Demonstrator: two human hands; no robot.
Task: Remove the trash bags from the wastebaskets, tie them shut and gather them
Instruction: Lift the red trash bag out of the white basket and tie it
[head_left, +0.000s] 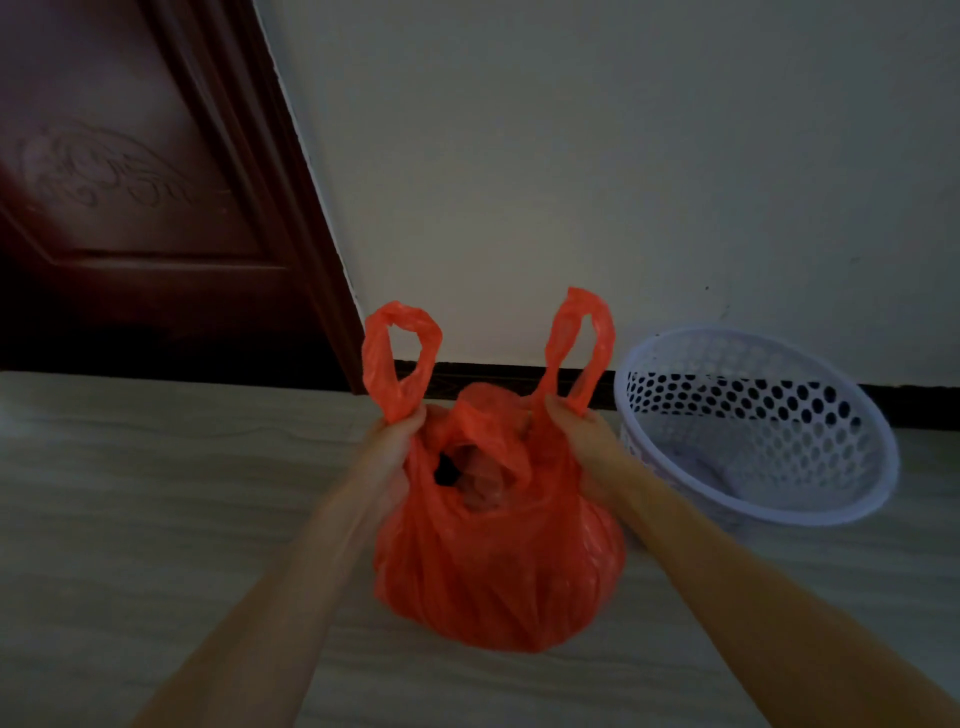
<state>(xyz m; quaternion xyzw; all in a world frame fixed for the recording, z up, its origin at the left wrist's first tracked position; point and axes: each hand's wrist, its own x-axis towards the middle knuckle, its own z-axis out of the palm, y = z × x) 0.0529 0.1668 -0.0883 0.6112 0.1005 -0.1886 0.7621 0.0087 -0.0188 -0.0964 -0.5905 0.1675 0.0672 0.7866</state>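
A red plastic trash bag (498, 561) sits on the pale floor (156, 467), out of the wastebasket and bulging at its base. Its mouth is not yet tied: a gap shows at the top, and inside it lie crumpled contents too dim and blurred to name. The left hand (400, 431) grips the base of the left handle loop (400, 358), its fingers curled round the gathered plastic, and the loop stands up above the fist. The right hand (582, 426) holds the base of the right handle loop (579, 348) in the same way, fingers closed on the plastic, with that loop also upright. The two hands are set apart, one at each side of the bag's mouth, both forearms reaching in from below. Just to the right of the bag stands a pale lilac wastebasket (753, 426) with perforated walls, tilted so that its open rim faces the camera; no bag lines it, and only a faint shape shows at its bottom, which I cannot identify. Behind them run a dark baseboard (493, 374) and a light wall (571, 156), with a dark wooden door (135, 208) at the left.
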